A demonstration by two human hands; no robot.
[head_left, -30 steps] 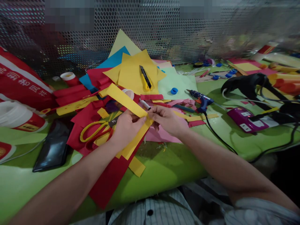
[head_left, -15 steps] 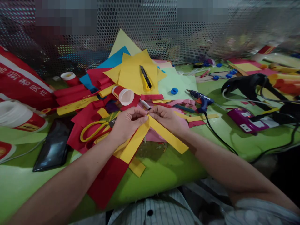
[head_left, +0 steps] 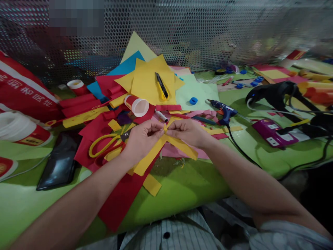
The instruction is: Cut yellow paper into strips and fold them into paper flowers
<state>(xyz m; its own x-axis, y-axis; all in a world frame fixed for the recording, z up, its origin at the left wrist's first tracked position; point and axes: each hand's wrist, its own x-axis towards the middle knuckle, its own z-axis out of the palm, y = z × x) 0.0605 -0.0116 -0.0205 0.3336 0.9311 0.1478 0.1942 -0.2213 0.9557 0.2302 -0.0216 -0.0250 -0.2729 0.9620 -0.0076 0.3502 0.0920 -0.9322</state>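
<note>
Both hands meet over the middle of the table, pinching folded yellow paper strips (head_left: 150, 155) where they cross. My left hand (head_left: 145, 136) is closed on the left side of the crossing, thumb against fingertips. My right hand (head_left: 186, 132) pinches the right side, and one strip end slants down to the right beneath it. Under the left forearm lies a dark red paper strip (head_left: 121, 198). Yellow-handled scissors (head_left: 100, 143) rest just left of my left hand. A white-and-dark marker-like stick (head_left: 161, 116) lies right behind the fingertips.
A utility knife (head_left: 161, 86) lies on stacked yellow paper (head_left: 145, 78). A paper cup (head_left: 137, 105) is on its side. To the right are a blue glue gun (head_left: 224, 111) with its cord and a purple power strip (head_left: 273, 133). A black phone (head_left: 59, 161) lies left.
The yellow strips have shifted between my fingers: the crossing looks flatter, a piece now shows behind the fingertips, and the right end has drawn up and in. Both hands stay nearly in place.
</note>
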